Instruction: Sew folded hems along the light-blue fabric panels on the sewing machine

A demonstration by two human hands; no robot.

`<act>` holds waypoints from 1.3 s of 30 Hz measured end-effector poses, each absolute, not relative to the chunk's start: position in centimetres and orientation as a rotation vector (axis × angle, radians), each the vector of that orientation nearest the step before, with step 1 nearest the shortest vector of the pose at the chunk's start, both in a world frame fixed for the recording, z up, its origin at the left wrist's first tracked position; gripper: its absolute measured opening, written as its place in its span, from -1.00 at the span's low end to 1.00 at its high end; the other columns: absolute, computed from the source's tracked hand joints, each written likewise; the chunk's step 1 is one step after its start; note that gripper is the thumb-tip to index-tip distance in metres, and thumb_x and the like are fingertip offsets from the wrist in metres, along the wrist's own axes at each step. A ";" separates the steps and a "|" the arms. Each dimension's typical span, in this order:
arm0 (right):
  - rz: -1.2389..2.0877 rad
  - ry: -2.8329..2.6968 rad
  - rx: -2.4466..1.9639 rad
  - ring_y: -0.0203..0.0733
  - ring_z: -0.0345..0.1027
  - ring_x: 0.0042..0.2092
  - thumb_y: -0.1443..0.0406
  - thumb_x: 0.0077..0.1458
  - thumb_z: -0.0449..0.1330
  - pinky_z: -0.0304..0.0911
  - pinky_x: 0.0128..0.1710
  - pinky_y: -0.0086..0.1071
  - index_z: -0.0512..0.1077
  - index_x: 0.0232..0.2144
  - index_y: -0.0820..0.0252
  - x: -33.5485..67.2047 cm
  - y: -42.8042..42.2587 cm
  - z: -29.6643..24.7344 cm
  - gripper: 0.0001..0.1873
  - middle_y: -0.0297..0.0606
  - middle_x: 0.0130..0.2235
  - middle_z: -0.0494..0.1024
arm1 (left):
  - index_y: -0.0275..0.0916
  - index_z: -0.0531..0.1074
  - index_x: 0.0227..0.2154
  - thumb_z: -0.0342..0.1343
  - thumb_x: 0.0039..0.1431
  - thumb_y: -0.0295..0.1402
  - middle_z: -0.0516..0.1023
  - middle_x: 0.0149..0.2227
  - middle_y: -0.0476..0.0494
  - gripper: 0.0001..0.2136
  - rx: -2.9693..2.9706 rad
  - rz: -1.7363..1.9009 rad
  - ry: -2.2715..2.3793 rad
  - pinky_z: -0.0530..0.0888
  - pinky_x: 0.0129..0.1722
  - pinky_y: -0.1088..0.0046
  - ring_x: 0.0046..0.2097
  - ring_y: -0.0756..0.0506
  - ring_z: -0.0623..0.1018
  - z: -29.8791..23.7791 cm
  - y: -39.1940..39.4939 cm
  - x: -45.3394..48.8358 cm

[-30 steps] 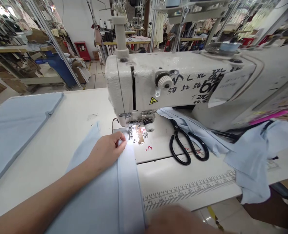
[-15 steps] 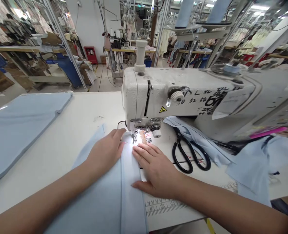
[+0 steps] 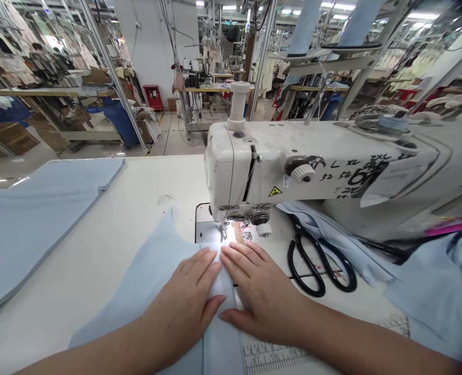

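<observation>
My left hand and my right hand lie flat on a pale blue cloth piece, side by side, their fingertips nearly meeting. A folded band of the cloth runs under both hands toward the presser foot of the sewing machine. The cloth's front edge reaches just short of the foot, under the lit needle area. Neither hand closes on the cloth; both press down with the fingers spread.
A white industrial sewing machine head stands on the white table. Black-handled scissors lie right of my right hand, beside a heap of blue cloth. A blue cloth panel lies at left. A ruler scale marks the table's front.
My right hand has come in from the lower edge and now lies on the folded band next to my left hand. The view has shifted, so the machine sits further right and lower.
</observation>
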State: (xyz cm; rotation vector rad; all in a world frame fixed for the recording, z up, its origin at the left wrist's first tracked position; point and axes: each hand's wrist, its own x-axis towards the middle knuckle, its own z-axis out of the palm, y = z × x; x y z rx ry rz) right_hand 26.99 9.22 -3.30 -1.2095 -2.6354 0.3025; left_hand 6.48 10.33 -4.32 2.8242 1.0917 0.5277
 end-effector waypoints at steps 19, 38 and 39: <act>0.281 -2.607 -1.273 0.12 -0.14 0.30 -0.12 0.12 0.04 -0.29 0.31 0.03 0.11 0.22 0.52 27.3 9.7 -3.2 -0.11 0.05 0.27 0.14 | -0.26 0.10 0.21 -0.08 0.26 -0.26 0.23 0.24 -0.28 -0.52 2.809 0.409 1.020 0.29 0.15 0.04 0.26 -0.28 0.19 -4.7 12.0 6.4; 0.285 -2.467 -1.371 0.22 -0.04 0.21 -0.15 0.01 0.15 -0.17 0.25 0.09 0.16 0.19 0.39 27.5 10.5 -3.4 -0.09 0.03 0.09 0.29 | -0.23 0.11 0.19 -0.07 0.29 -0.19 0.21 0.25 -0.22 -0.54 2.908 0.354 1.000 0.31 0.14 0.08 0.26 -0.25 0.20 -4.3 13.8 6.6; 0.290 -2.467 -1.376 0.22 -0.04 0.21 -0.16 0.01 0.14 -0.18 0.25 0.09 0.16 0.19 0.39 27.5 10.5 -3.4 -0.09 0.03 0.10 0.28 | -0.22 0.12 0.19 -0.07 0.29 -0.20 0.22 0.25 -0.21 -0.54 2.911 0.360 1.004 0.31 0.13 0.09 0.25 -0.25 0.21 -4.3 13.7 6.5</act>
